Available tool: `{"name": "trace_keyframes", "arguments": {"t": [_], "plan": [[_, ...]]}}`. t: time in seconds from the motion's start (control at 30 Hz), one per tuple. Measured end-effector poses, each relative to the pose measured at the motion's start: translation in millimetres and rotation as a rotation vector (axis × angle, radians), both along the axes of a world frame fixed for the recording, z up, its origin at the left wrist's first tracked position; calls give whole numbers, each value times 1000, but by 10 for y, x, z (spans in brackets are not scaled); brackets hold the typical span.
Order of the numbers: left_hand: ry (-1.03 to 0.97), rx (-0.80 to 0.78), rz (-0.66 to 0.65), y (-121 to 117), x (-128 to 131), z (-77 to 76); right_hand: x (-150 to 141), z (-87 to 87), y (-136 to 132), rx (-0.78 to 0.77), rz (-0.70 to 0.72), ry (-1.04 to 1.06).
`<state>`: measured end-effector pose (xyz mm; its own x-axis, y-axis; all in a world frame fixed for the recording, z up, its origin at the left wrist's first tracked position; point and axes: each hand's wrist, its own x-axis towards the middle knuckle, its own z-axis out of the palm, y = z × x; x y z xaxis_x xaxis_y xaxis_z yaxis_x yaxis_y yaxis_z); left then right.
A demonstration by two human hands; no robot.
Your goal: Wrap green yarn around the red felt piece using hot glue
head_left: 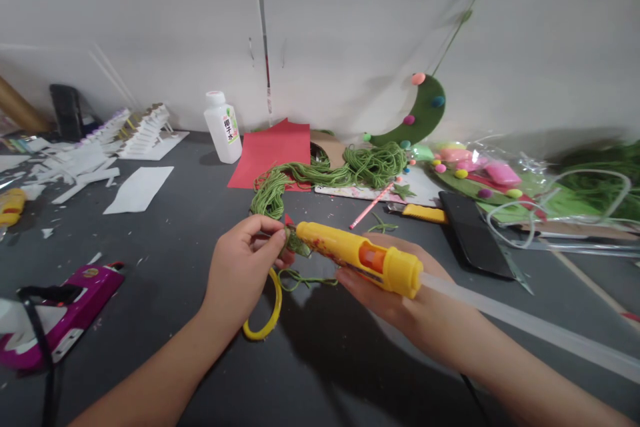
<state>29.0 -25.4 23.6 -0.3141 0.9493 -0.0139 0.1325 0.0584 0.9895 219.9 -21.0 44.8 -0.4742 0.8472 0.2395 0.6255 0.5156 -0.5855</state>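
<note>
Yellow glue gun (345,245) in our right hand (395,307), fingers curled under it, above dark table (167,250); nozzle end at small green piece (299,245); our left hand (245,263) pinches that piece, thumb and fingertips together; yellow ring (277,303) beside left hand; green yarn (270,195) beyond, partly over red paper (273,147).

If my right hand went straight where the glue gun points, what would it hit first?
Probably the small green piece in your left hand, near the tip of your glue gun; depth is unclear, so they may be touching.
</note>
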Motion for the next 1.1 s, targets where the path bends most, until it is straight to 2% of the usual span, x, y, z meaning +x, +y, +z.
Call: {"name": "trace_keyframes", "arguments": {"t": [0.37, 0.77, 0.93, 1.0, 1.1], "plan": [[22, -1, -12, -11, -17, -37, 3, 15, -6, 9, 35, -28], [9, -1, -14, 1, -1, -14, -3, -14, 4, -17, -8, 17], [-89, -12, -51, 21, -28, -72, -1, -41, 61, 3, -89, -19], [-207, -17, -61, 62, -70, -124, 15, 10, 69, 74, -30, -47], [-348, -3, -18, 154, -156, -209, 44, 141, 49, 70, 214, -94]]}}
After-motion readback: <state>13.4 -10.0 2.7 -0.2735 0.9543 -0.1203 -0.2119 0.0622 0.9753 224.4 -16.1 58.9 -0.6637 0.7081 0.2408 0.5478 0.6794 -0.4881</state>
